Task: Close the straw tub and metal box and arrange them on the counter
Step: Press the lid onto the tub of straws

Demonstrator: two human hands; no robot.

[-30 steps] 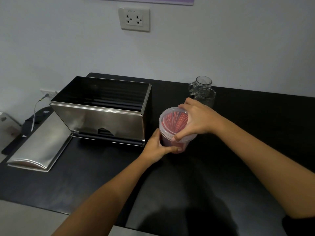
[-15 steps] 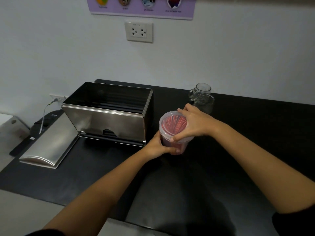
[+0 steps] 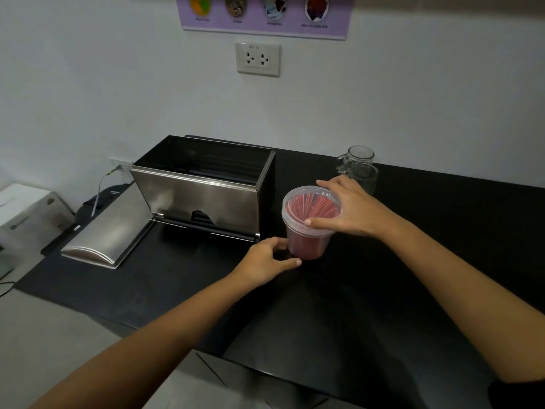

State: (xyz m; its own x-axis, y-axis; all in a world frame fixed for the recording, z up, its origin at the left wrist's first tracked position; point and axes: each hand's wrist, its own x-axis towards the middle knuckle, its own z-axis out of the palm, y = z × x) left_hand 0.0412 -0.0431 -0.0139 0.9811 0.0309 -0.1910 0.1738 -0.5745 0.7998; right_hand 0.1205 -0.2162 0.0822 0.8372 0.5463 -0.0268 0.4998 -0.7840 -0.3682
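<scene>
Our right hand (image 3: 351,209) grips the straw tub's (image 3: 308,231) lidded rim; our left hand (image 3: 265,261) curls loosely, just off its base. The metal box (image 3: 200,193) gapes open left of them, with bare desk (image 3: 442,261) to the right.

One head-worn camera looks forward and down over the black counter (image 3: 442,261), close, toward the wall (image 3: 118,84)

Dim, soft shadows, wide-angle edge distortion
</scene>
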